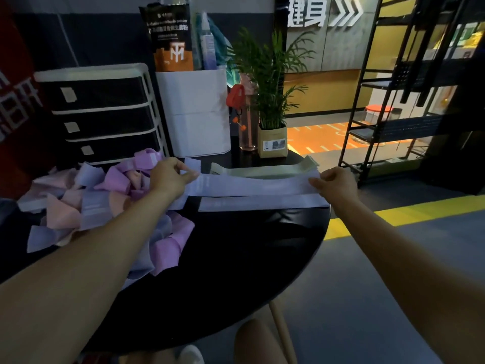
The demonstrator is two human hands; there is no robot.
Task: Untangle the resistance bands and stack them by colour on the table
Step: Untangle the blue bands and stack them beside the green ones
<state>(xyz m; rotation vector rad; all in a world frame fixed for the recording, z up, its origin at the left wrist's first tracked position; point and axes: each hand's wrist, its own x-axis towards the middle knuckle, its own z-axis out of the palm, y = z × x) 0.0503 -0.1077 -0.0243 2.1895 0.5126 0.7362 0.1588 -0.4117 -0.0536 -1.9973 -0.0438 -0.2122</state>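
A person stretches a pale lavender resistance band (252, 183) flat between two hands above a round black table (236, 258); the left hand (170, 177) pinches its end at 10 o'clock from the table's centre, fingers curled on the strip; the right hand (336, 181) grips the other end at 2 o'clock by the table's edge; a second lavender band (262, 203) lies flat just beneath; a pale green band (265, 170) lies beyond at 12 o'clock; a tangled heap of pink, purple and lavender bands (105, 203) sits at 9 o'clock; a drawer unit (102, 114), white bin (196, 114) and potted plant (271, 101) stand behind.
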